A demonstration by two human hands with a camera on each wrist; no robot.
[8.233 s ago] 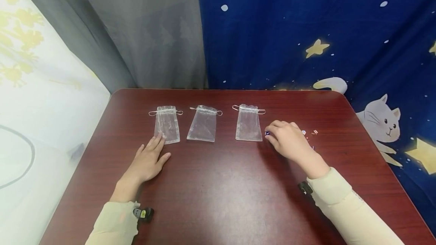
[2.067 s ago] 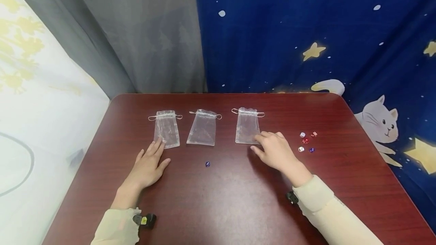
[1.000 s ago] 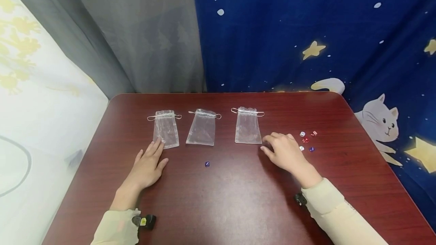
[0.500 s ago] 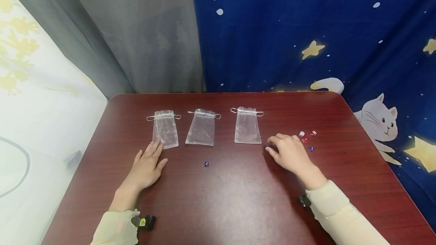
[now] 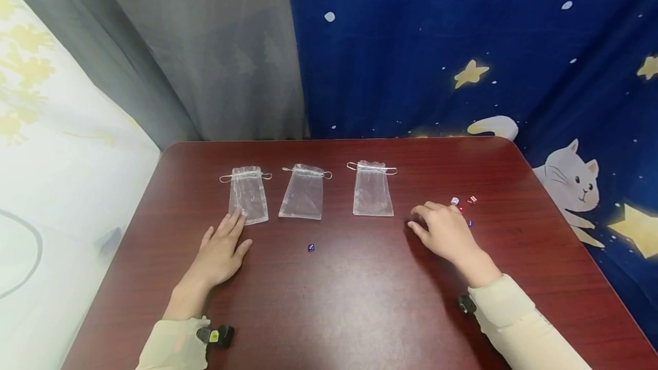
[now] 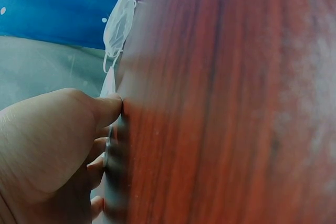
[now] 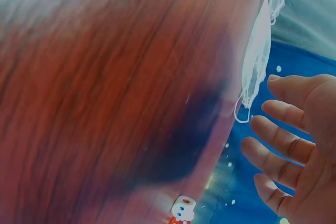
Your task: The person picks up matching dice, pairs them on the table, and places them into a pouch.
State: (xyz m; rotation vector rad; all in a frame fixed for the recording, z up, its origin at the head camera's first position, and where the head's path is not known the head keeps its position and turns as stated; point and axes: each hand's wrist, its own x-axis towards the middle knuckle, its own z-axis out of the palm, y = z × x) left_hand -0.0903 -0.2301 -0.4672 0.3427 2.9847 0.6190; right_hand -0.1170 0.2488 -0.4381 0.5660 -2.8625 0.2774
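Note:
My left hand [image 5: 218, 253] lies flat on the table, its fingertips touching the lower edge of the left sheer drawstring bag [image 5: 249, 193]. To the right lie a middle bag [image 5: 303, 194] and a right bag [image 5: 373, 190]. A single blue die [image 5: 311, 248] sits in front of the middle bag. Loosely bent and holding nothing, my right hand [image 5: 444, 233] hovers just left of a cluster of dice: a white die [image 5: 454, 201], a red die [image 5: 473, 200], another red one partly covered, and a blue die [image 5: 470, 223]. The right wrist view shows its fingers apart, with a white die [image 7: 184, 206] below.
The dark red wooden table [image 5: 329, 313] has rounded back corners. Behind it hang a grey curtain [image 5: 216, 50] and a blue curtain [image 5: 390, 44] with stars and a cat. A white patterned surface [image 5: 46, 159] borders the left side.
Earlier my right hand pinched a blue die; that die now lies before the middle bag. Since then the hand has moved right from the right bag, hiding a white die. My left hand stays put.

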